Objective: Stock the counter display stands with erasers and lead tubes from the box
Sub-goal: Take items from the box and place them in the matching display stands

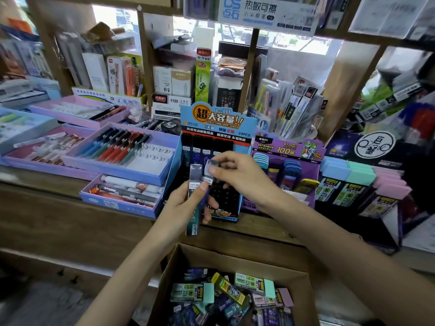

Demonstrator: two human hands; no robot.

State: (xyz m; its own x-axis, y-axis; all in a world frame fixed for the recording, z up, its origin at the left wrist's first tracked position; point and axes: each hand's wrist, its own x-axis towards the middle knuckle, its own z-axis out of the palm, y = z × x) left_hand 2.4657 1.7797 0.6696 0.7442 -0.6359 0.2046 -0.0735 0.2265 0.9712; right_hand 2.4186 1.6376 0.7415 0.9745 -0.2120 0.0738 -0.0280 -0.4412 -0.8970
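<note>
My left hand (pixel 188 203) grips a couple of long dark lead tubes (pixel 195 203) upright, just in front of the blue lead-tube display stand (pixel 211 128). My right hand (pixel 237 175) pinches the clear top end of one lead tube (pixel 210 170) held beside the others. A few dark tubes stand in the blue stand's back row. Below, the open cardboard box (pixel 183 260) holds several erasers and lead tubes. To the right sit a purple lead display (pixel 289 149) and a dark stand of pastel erasers (pixel 357 175).
Lilac and blue pen trays (pixel 117 151) lie on the wooden counter (pixel 70 215) at left. Packaged pens and boxes crowd the shelves behind. A dark box with a round white logo (pixel 374 144) stands at far right.
</note>
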